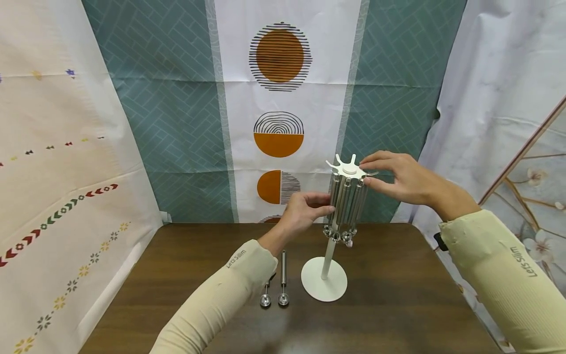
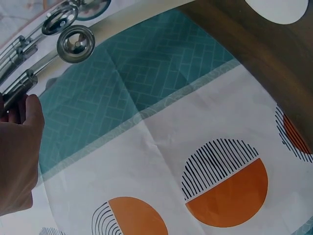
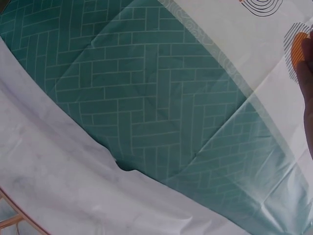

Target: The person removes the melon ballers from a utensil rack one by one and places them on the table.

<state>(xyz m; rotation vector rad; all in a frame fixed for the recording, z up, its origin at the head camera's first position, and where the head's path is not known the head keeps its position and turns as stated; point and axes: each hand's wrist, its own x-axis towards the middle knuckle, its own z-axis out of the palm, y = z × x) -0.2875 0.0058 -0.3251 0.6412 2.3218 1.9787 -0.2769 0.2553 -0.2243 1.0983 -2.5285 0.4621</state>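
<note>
A white stand has a round base (image 1: 315, 284), a slim post (image 1: 328, 260) and a top rack (image 1: 349, 169) with hooks spread outward. Several long-handled metal spoons (image 1: 347, 209) with small round bowls hang from it, bowls down. My left hand (image 1: 300, 211) pinches the handle of the leftmost hanging spoon (image 2: 76, 44) between thumb and fingers. Up at the rack's right side, my right hand (image 1: 407, 179) holds the edge by thumb and fingertips. Only part of the right hand (image 3: 308, 83) shows in the right wrist view.
Two more metal spoons, one (image 1: 283, 280) fully visible and one (image 1: 265, 299) partly behind the left sleeve (image 1: 239, 275), lie left of the base on the brown wooden table (image 1: 380, 305). Patterned cloth (image 1: 283, 98) hangs behind the table and along both sides.
</note>
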